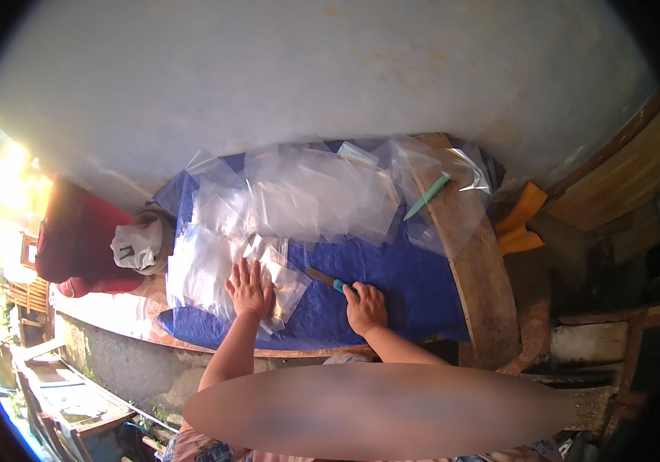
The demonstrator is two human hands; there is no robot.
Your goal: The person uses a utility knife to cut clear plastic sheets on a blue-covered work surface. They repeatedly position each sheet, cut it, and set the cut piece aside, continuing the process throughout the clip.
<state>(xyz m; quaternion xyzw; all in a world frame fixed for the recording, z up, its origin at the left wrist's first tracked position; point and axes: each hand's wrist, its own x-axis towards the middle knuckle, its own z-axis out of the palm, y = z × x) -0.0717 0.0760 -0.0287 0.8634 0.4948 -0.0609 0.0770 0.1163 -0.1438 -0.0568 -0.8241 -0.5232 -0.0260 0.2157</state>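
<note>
My left hand (249, 291) lies flat, fingers spread, on an overlapping pile of clear plastic bags or sheets (200, 274). In my right hand (367, 309) is the blue handle of a knife (324, 277). Its blade points up and left, low over the blue tarpaulin (416, 283) and close to the edge of the plastic. Beyond both hands, more clear plastic pieces (324, 202) are spread in a loose layer. A second, green knife (431, 196) lies at the right, partly over plastic and a wooden plank.
The wooden plank (483, 289) runs along the tarpaulin's right side, with an orange object (519, 225) beyond it. At the left stand a container holding a white plastic bag (136, 247) and a red item (87, 237). A plain wall (318, 75) rises behind.
</note>
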